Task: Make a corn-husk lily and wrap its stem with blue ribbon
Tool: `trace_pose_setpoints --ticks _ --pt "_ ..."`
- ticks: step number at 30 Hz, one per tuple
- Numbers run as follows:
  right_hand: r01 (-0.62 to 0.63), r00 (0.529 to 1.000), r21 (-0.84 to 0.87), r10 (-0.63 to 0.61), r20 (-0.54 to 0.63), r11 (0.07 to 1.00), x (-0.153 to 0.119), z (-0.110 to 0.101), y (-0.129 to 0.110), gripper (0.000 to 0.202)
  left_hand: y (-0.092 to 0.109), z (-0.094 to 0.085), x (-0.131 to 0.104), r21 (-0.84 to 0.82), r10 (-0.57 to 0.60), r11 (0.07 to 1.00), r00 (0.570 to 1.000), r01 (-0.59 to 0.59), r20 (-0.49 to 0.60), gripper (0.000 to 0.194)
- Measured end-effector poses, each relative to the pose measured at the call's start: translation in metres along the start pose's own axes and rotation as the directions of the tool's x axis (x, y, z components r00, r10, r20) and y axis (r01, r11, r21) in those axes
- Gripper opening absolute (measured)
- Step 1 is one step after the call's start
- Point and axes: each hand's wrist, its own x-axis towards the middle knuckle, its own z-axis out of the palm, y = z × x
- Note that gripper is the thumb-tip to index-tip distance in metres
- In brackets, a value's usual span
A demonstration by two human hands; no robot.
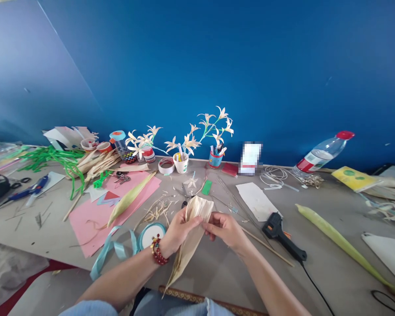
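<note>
A pale, dry corn husk (pixel 191 239) is held between my two hands above the table's front part. My left hand (pixel 179 229) grips it from the left, thumb laid across its front. At the husk's upper right edge, the fingers of my right hand (pixel 224 228) pinch it. The husk's upper end looks folded, and its pointed tail hangs toward my lap. Left of my hands lies a spool of light blue ribbon (pixel 152 236) with a loose curl. Husk scraps (pixel 158 211) lie just beyond the spool.
A black glue gun (pixel 282 237) with a cord lies to the right, near a long green husk (pixel 335 241). Pink paper (pixel 85 224) spreads at left. Husk flowers stand in a white cup (pixel 180 163) at the back, beside a propped phone (pixel 250 158) and a tilted bottle (pixel 325 151).
</note>
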Motion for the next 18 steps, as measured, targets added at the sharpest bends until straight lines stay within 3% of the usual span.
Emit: trace_pose_setpoints --ticks 7,14,18 --pt "0.010 1.000 -0.033 -0.009 0.010 0.999 -0.0028 -0.0011 -0.0061 0.032 -0.0046 -0.0018 0.0006 0.166 0.069 0.985 0.996 -0.057 -0.062 0.030" --pt "0.029 0.999 -0.104 -0.032 -0.028 0.994 -0.0035 0.0001 -0.0061 0.017 -0.0001 -0.0024 -0.0003 0.179 0.029 0.983 0.999 -0.035 0.038 0.030" --pt "0.034 0.998 -0.125 -0.040 -0.046 0.992 -0.0033 0.0024 -0.0078 0.014 0.0013 -0.0023 -0.0001 0.203 0.026 0.978 0.999 -0.034 0.040 0.027"
